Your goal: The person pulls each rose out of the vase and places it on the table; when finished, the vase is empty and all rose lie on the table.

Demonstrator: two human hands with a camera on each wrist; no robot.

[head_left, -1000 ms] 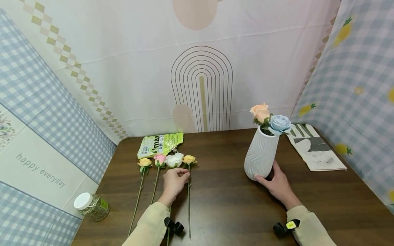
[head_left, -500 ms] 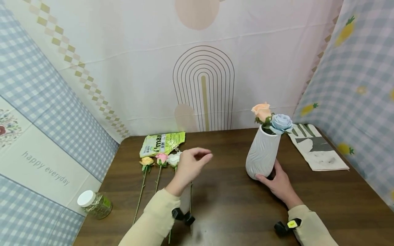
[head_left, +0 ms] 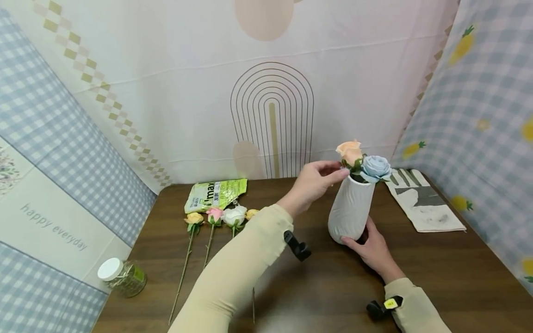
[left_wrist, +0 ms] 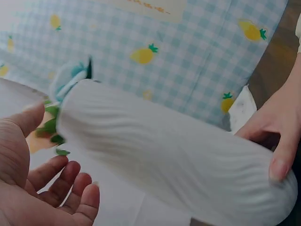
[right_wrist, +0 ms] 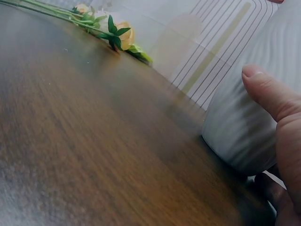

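A white ribbed vase leans slightly in the head view, holding a peach rose and a blue rose. Low on its side, my right hand grips it; the right wrist view shows the thumb against the wall and fingers around by the base. My left hand is at the vase's mouth, beside the peach rose. Thumb and fingers stand apart around the green leaves in the left wrist view. The stems inside the vase are hidden.
Left of the vase lie a yellow rose, a pink rose, a white rose and another yellow rose, partly behind my left sleeve. A green packet, lidded jar and printed cloth lie around.
My left hand has left the yellow rose on the right of the row and moved right, up to the peach rose in the vase. The right hand keeps its hold on the vase.
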